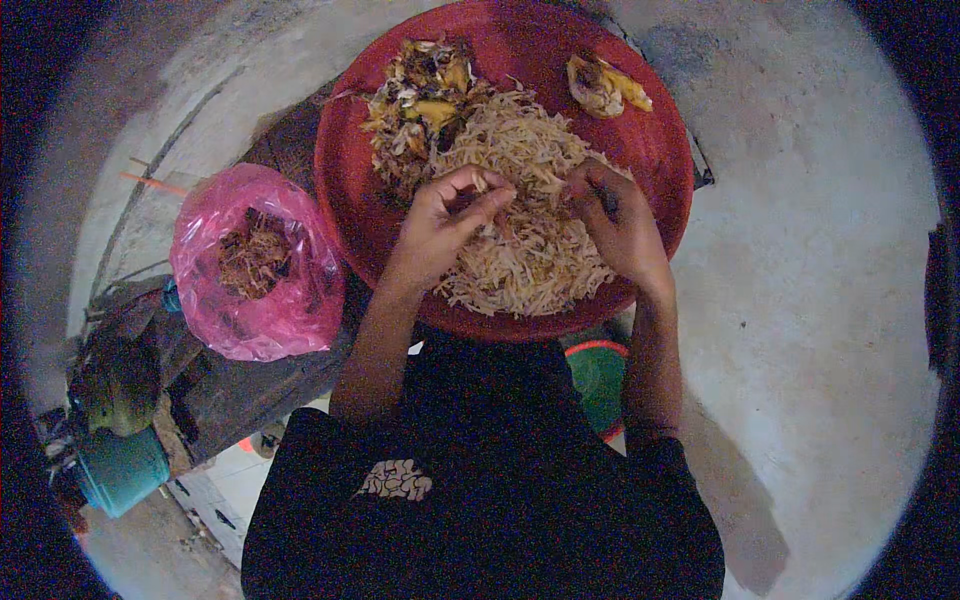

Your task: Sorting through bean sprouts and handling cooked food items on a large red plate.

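A broad heap of pale shredded meat (pixel 529 274), seemingly chicken, covers the middle of a round red plastic tray (pixel 517 41). Over the heap's left side, my left hand (pixel 450 217) pinches what looks like a small pale shred between thumb and fingers. My right hand (pixel 622 217) is curled at the heap's right side, fingertips bent in toward the meat. Whether it grips a shred is hidden by shadow and its own fingers. At the tray's upper left lies a pile of torn carcass pieces (pixel 427 105), with yellow skin and dark bits. A separate chicken piece (pixel 606 86) rests at the upper right.
Left of the tray stands an open pink plastic bag (pixel 195 255) with brown stringy scraps (pixel 255 255) in it. Dark wooden boards (pixel 247 397) lie under it. A teal bucket (pixel 127 472) is at the lower left. Below the tray shows a green basket (pixel 596 382) with an orange rim. Concrete floor (pixel 810 262) extends right.
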Tool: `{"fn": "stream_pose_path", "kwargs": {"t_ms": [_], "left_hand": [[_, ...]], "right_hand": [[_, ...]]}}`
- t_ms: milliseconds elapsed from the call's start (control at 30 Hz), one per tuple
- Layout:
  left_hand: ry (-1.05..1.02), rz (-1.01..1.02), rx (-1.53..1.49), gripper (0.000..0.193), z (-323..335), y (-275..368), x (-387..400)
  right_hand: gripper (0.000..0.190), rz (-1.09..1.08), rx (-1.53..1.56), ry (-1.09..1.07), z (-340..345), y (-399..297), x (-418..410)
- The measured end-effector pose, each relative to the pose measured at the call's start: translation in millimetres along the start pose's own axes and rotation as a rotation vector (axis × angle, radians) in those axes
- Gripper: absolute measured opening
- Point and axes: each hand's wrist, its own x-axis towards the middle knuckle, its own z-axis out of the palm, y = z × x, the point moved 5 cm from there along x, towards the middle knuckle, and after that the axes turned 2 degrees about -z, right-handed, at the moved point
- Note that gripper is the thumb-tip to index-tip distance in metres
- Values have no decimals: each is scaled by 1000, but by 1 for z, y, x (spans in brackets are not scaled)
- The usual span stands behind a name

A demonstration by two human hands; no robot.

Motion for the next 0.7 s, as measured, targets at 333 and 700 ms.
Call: {"fn": "stream_pose_path", "kwargs": {"t_ms": [333,700], "left_hand": [[139,353,422,18,9,10,9],[75,333,168,14,17,5,11]], "right_hand": [[17,129,178,-9,-3,-12,-8],[25,172,259,24,8,-17,-6]]}}
